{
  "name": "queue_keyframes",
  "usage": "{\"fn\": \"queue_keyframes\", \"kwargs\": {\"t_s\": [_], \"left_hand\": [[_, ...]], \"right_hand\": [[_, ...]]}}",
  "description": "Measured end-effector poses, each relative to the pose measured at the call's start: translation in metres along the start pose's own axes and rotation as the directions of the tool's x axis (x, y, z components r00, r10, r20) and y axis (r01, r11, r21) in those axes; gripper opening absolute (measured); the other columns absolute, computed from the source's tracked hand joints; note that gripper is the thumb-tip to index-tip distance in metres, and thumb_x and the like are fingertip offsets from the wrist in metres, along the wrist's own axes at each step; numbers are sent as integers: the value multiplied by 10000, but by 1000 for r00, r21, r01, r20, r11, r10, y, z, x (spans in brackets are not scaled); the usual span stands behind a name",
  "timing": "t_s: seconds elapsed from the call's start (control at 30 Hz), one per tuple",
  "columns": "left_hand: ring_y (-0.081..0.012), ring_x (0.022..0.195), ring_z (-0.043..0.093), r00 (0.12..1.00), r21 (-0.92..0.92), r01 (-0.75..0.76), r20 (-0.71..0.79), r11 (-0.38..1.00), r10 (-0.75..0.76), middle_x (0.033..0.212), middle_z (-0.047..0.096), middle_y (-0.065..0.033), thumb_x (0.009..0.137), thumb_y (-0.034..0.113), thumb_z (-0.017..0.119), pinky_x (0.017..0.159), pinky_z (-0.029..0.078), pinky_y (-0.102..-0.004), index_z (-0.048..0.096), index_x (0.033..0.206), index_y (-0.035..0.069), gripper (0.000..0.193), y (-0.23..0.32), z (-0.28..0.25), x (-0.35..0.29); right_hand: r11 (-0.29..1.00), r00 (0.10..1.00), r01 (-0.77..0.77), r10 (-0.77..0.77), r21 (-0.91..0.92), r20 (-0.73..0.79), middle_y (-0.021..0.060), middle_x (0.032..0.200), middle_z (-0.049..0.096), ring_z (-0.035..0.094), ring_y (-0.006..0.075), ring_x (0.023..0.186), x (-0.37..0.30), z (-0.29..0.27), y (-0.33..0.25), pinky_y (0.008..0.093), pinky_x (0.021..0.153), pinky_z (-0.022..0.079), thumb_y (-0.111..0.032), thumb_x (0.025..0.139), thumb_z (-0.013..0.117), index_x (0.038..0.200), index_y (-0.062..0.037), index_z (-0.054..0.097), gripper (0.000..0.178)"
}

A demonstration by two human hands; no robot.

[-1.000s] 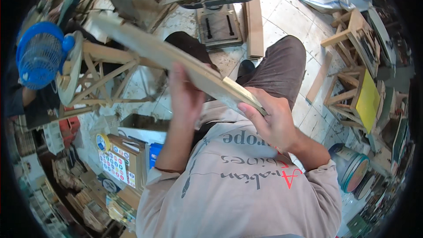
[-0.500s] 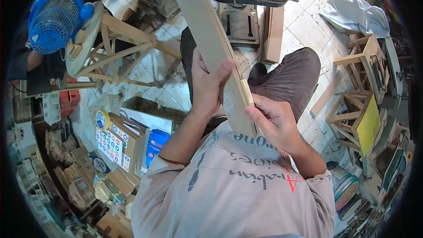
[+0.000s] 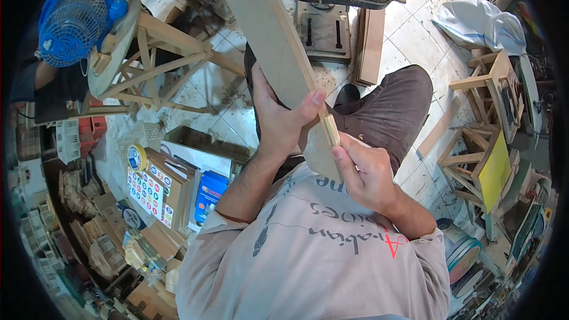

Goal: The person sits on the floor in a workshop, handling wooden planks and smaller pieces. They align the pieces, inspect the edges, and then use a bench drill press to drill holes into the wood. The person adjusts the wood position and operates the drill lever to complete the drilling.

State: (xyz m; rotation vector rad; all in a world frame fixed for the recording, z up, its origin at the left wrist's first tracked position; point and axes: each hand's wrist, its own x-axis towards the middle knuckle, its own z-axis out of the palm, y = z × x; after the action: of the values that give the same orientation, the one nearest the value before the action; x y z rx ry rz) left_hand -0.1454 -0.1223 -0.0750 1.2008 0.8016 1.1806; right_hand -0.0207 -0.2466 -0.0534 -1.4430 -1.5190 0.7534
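Observation:
A long, slightly curved wooden plank (image 3: 269, 35) runs from the top of the view down to my chest. My left hand (image 3: 278, 115) wraps around the plank from its left side, thumb across the face. My right hand (image 3: 364, 172) grips the plank's lower end, thumb near a small pale wooden strip (image 3: 330, 130) lying along the plank's edge. My knees in brown trousers (image 3: 391, 106) lie below the plank.
A blue fan (image 3: 74, 18) and a wooden trestle frame (image 3: 160, 65) stand at the left. Cardboard boxes (image 3: 169, 184) sit by my left side. A grey machine base (image 3: 323, 29) lies ahead. Wooden stools (image 3: 480, 160) and a white bag (image 3: 480, 24) stand at the right.
The plank has swung from lying across to the left into a steep, near-upright line. Both hands have kept hold, shifting along with it.

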Motion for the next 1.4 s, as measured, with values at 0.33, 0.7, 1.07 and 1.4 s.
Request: {"fn": "queue_keyframes", "kwargs": {"t_s": [0.33, 0.7, 1.07, 1.4], "left_hand": [[-143, 1004, 552, 998, 72, -47, -30, 996, 50, 1113, 523, -76, 725, 176, 830, 883, 464, -293, 374, 1236, 31, 700, 0, 4, -1], [-101, 1029, 555, 979, -104, -56, 189, 993, 75, 1104, 577, -53, 902, 121, 655, 880, 462, -274, 449, 1198, 39, 370, -1, -11, 10], [-63, 787, 597, 955, 35, -160, 258, 986, 146, 860, 672, -50, 879, 71, 679, 660, 491, -223, 532, 1047, -1, 235, -27, -7, -3], [-48, 723, 554, 922, 210, -203, 370, 956, 115, 806, 652, -35, 853, 61, 699, 635, 469, -212, 583, 1046, -8, 236, 14, 8, -9]], "right_hand": [[974, 992, -122, 120, 192, 24, 170, 879, 646, 657, 185, 710, 5, 5, 15, 296, 637, 546, -63, 923, 587, 1187, 19, 571, 277], [766, 938, -343, 241, 544, 251, 96, 1097, 633, 585, 118, 1015, 6, -2, 71, 271, 913, 467, -16, 935, 564, 1243, 40, 516, 317], [829, 961, 270, -202, 489, -189, 170, 1398, 430, 429, 235, 1296, 93, -92, -38, 374, 1030, 376, -119, 820, 741, 1471, -24, 233, 831], [585, 885, 446, -175, 677, -431, 85, 1103, 623, 601, 125, 968, 115, -108, -41, 264, 834, 495, -219, 911, 660, 1204, 18, 520, 402]]}}
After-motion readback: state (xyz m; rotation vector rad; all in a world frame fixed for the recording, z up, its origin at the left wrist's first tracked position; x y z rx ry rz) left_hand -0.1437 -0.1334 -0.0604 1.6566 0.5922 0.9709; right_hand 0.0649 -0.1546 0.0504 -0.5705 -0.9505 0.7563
